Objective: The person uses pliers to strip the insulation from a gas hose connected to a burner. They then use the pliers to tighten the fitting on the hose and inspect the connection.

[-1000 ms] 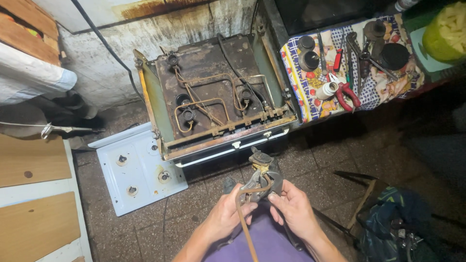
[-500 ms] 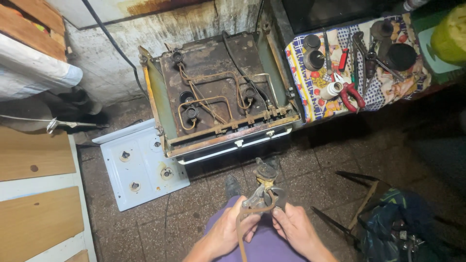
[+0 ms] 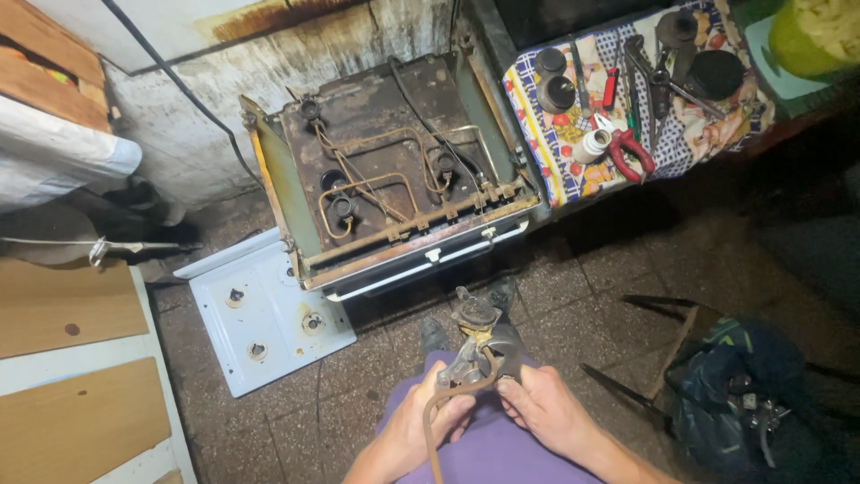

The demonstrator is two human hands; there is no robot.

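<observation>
The grey metal gas regulator (image 3: 479, 345) looks dull and grimy, its brown rubber hose (image 3: 434, 421) matt. Above the regulator, the opened rusty metal stove (image 3: 394, 193) is rough and corroded. Left of the regulator lies a white enamelled stove top (image 3: 269, 323), smooth and faintly glossy. The tiled floor (image 3: 573, 296) is coarse, speckled, matt.

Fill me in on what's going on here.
A seated person holds a metal gas fitting with a brown hose over their lap: left hand on the hose end, right hand at the fitting. Ahead stands an opened stove, its white top panel on the floor. Tools lie on a patterned cloth.
</observation>
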